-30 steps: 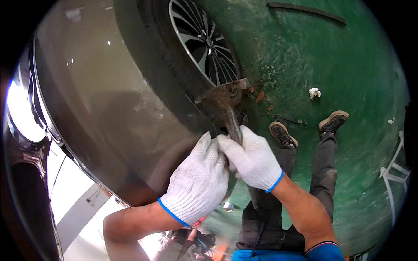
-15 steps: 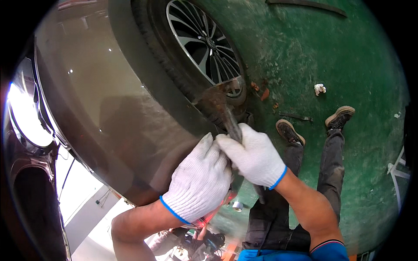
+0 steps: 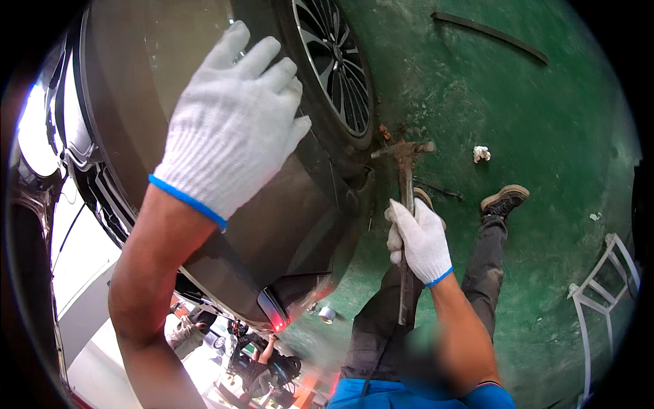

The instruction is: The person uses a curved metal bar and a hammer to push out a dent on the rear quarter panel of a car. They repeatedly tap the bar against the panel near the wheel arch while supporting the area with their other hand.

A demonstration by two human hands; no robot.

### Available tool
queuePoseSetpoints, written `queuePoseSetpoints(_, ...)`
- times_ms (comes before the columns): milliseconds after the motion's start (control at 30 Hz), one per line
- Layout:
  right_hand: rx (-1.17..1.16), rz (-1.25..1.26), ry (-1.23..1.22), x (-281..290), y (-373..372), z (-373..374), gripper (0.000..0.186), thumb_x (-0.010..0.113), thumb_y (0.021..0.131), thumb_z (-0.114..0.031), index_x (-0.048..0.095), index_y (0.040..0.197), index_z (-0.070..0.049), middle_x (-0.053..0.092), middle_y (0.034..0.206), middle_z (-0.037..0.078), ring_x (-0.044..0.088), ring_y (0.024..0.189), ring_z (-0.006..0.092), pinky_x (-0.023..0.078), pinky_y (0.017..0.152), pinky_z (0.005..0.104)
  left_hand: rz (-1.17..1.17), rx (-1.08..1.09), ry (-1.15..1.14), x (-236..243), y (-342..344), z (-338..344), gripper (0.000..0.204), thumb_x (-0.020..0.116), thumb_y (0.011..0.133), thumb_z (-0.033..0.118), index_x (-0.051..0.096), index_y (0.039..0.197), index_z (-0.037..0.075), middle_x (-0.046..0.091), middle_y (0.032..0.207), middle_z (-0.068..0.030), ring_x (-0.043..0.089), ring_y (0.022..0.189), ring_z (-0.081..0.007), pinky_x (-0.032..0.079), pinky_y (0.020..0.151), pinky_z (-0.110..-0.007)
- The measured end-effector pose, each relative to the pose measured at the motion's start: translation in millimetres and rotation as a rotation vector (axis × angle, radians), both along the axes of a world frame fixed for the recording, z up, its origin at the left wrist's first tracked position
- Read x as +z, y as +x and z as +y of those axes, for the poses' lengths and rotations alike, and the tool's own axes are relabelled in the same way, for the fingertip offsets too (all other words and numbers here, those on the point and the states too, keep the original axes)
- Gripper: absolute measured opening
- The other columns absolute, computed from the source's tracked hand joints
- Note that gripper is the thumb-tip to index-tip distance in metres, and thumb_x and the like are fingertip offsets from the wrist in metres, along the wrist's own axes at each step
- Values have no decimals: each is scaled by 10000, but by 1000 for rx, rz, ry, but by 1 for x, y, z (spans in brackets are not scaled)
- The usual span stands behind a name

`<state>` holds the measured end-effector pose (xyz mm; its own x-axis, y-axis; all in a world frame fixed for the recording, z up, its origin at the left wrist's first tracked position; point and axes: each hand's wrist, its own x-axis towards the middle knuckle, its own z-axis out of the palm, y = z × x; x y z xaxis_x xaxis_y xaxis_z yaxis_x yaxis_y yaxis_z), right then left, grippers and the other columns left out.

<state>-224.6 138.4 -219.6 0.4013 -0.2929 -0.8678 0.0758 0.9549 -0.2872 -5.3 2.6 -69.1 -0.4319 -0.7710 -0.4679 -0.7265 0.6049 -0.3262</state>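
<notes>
My left hand [image 3: 231, 126], in a white knitted glove with a blue cuff, is raised over the brown car's body panel [image 3: 262, 221]. Its fingers are spread and hold nothing; whether they touch the panel I cannot tell. My right hand [image 3: 424, 243], gloved alike, is wrapped round the handle of a worn, rusty hammer [image 3: 406, 180]. The hammer's head points away from me, beside the car's wheel [image 3: 336, 58] and over the floor, apart from the panel. A red tail light [image 3: 274, 313] glows at the near corner of the car.
On the green floor lie a dark curved strip [image 3: 490, 35], a crumpled white wad [image 3: 481, 154], a dark slim tool [image 3: 439, 189] and a roll of tape [image 3: 328, 315]. A white metal frame [image 3: 599, 300] stands at right. Other people [image 3: 262, 365] are behind the car.
My hands were close together at the hammer by the wheel arch. My left has moved up and away over the panel; my right has drawn the hammer back to the right, off the car.
</notes>
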Motion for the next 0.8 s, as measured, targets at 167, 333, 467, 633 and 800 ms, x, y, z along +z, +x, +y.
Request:
queuePoseSetpoints(167,-209,-77,-123,9,15,-9,268,626,1085,-329,580,1007,-76,542,692,1,518,561,84,426,489,259,-129,-74,149,-36,-20,59,490,719,890,387,769,1179,-6,712,1296,-129,560,1339,-274,296,1270,-463)
queuePoseSetpoints(333,-189,-118,-159,4,18,-8,279,633,1080,-330,611,1029,-56,572,695,10,545,572,79,435,496,264,34,-88,309,-23,-20,27,131,670,806,211,763,803,119,706,862,-19,666,954,-190,450,1094,-423)
queuePoseSetpoints(467,-134,-136,-226,0,34,0,325,645,1068,-342,615,1018,-23,631,714,37,601,596,98,485,539,293,-211,-73,257,-39,-7,-27,246,622,902,226,773,765,88,731,839,-97,669,906,-299,494,965,-402)
queuePoseSetpoints(633,-98,-143,-362,-12,43,11,335,656,1057,-337,618,1018,-6,664,712,107,686,625,199,536,613,345,-371,92,379,-61,-22,-50,359,615,904,297,772,744,16,701,738,-210,703,755,-375,575,777,-473)
queuePoseSetpoints(800,-113,-136,-363,-15,44,7,326,655,1056,-329,623,1018,-7,677,701,121,704,638,220,539,615,360,-188,30,335,-64,-16,-44,451,574,949,358,781,770,-1,700,742,-221,707,756,-395,584,790,-476)
